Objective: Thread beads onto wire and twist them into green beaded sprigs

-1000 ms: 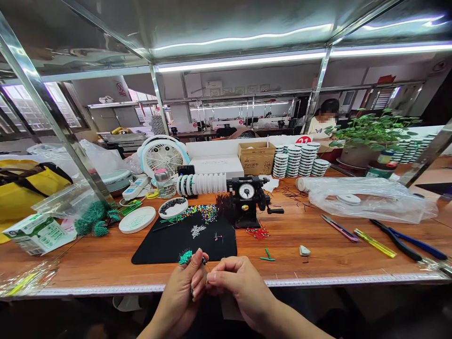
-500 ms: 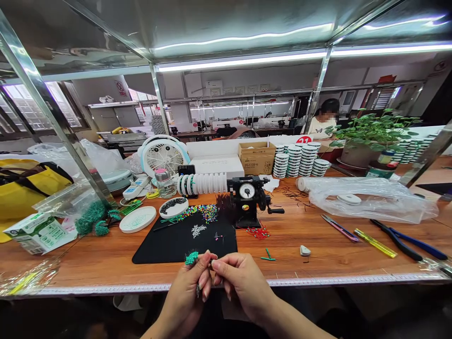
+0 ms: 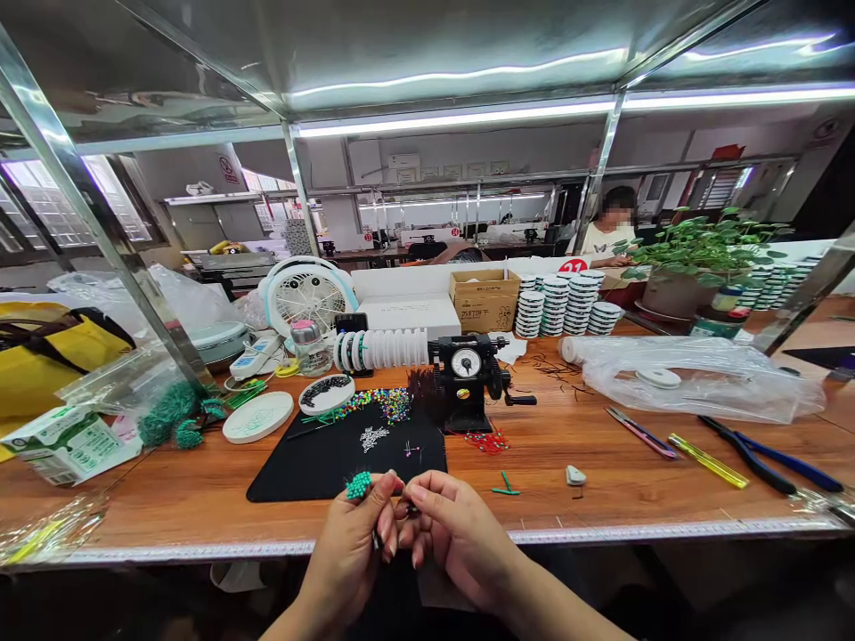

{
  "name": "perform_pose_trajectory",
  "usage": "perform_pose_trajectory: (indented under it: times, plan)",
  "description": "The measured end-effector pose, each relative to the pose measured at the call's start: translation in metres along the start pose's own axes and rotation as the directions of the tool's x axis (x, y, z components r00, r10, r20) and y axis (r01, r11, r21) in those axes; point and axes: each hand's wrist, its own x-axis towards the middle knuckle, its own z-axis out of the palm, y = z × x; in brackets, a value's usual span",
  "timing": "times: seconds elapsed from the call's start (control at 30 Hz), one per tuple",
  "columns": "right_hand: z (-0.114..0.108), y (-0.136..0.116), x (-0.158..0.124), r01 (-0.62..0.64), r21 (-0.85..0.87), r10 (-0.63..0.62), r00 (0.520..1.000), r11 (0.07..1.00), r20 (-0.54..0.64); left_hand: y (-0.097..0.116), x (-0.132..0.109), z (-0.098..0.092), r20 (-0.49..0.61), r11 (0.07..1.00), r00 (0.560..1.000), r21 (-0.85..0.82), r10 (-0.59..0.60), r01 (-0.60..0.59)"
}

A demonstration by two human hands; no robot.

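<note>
Left hand (image 3: 351,543): grip closed on a turquoise bead bunch (image 3: 358,484), which sticks out above the thumb, over the near edge of the black mat (image 3: 321,472). Dark strands show below, between the fingers. Right hand (image 3: 464,539): narrow grip, thumb and forefinger drawn together around a small dark item (image 3: 411,509); too small to identify. Fingertips of both hands meet or nearly meet; exact contact cannot be told.

On the mat: mixed coloured beads (image 3: 394,402) along the far side, a white pile (image 3: 372,438) nearer the middle. A white dish (image 3: 326,394) with black pieces sits at the mat's far left corner; a second, flat white dish (image 3: 258,417) lies to its left on the desk (image 3: 554,445). Beyond the mat, a black hand-cranked machine (image 3: 468,378) with a dial carries a row of white spools (image 3: 387,348). Right side of desk: tweezers (image 3: 642,434), a yellow tool (image 3: 708,460) and blue-handled pliers (image 3: 768,454), lying apart.
</note>
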Motion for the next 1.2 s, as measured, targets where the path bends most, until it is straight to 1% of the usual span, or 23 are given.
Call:
perform_pose_trajectory:
  times: [0.07, 0.13, 0.2, 0.23, 0.3, 0.37, 0.43, 0.47, 0.57, 0.73, 0.83, 0.9, 0.97, 1.03, 1.1, 1.2]
  plan:
    - [0.000, -0.001, 0.000, -0.010, -0.024, 0.009, 0.999, 1.000, -0.031, -0.001, 0.000, 0.000, 0.011, 1.000, 1.000, 0.009, -0.017, 0.016]
    - [-0.002, -0.003, -0.001, -0.015, -0.104, 0.004, 0.995, 0.994, -0.102, -0.001, 0.000, -0.001, -0.007, 0.999, 0.999, 0.022, -0.036, 0.036]
    - [-0.006, -0.006, -0.002, -0.008, -0.176, -0.019, 0.988, 0.984, -0.155, 0.000, 0.001, -0.003, -0.018, 0.997, 0.998, 0.047, -0.057, 0.058]
    - [-0.007, -0.008, -0.003, 0.007, -0.204, -0.044, 0.984, 0.979, -0.175, 0.000, 0.001, -0.003, -0.006, 0.995, 0.997, 0.066, -0.072, 0.072]
    - [-0.009, -0.013, -0.003, 0.076, -0.299, -0.144, 0.967, 0.951, -0.212, 0.001, -0.001, -0.003, 0.042, 0.989, 0.994, 0.108, -0.103, 0.098]
    - [-0.007, -0.017, -0.003, 0.129, -0.449, -0.252, 0.941, 0.884, -0.226, 0.001, -0.003, -0.002, 0.116, 0.982, 0.983, 0.140, -0.140, 0.123]
    - [-0.004, -0.020, -0.001, 0.137, -0.571, -0.305, 0.929, 0.810, -0.210, 0.000, -0.006, -0.001, 0.185, 0.973, 0.965, 0.171, -0.186, 0.154]
    - [-0.002, -0.021, -0.001, 0.129, -0.600, -0.305, 0.931, 0.789, -0.202, 0.000, -0.007, 0.000, 0.207, 0.968, 0.956, 0.187, -0.207, 0.168]
    - [0.002, -0.021, 0.001, 0.106, -0.619, -0.289, 0.935, 0.778, -0.203, -0.002, -0.009, 0.002, 0.226, 0.964, 0.947, 0.188, -0.230, 0.189]
    - [-0.001, -0.020, 0.001, 0.083, -0.656, -0.297, 0.929, 0.750, -0.222, -0.005, -0.008, 0.002, 0.190, 0.982, 0.965, 0.093, -0.180, 0.164]
    - [-0.003, -0.021, 0.001, 0.090, -0.662, -0.303, 0.928, 0.744, -0.214, -0.005, -0.006, 0.002, 0.160, 0.984, 0.973, 0.080, -0.168, 0.156]
    - [-0.005, -0.022, 0.000, 0.109, -0.663, -0.311, 0.930, 0.740, -0.194, -0.004, -0.005, 0.001, 0.159, 0.987, 0.976, 0.087, -0.148, 0.136]
    - [-0.007, -0.023, -0.001, 0.125, -0.638, -0.291, 0.943, 0.760, -0.162, -0.002, -0.005, 0.001, 0.158, 0.991, 0.980, 0.080, -0.118, 0.107]
    - [-0.011, -0.024, -0.003, 0.114, -0.581, -0.215, 0.971, 0.806, -0.107, -0.001, -0.005, 0.000, 0.147, 0.995, 0.985, 0.053, -0.096, 0.089]
    - [-0.016, -0.025, -0.004, 0.063, -0.510, -0.097, 0.995, 0.858, -0.040, 0.000, -0.006, 0.000, 0.138, 0.995, 0.986, 0.027, -0.094, 0.092]
    - [-0.021, -0.024, -0.005, -0.037, -0.401, 0.050, 0.998, 0.915, 0.023, 0.001, -0.007, 0.001, 0.135, 0.996, 0.986, 0.000, -0.094, 0.095]
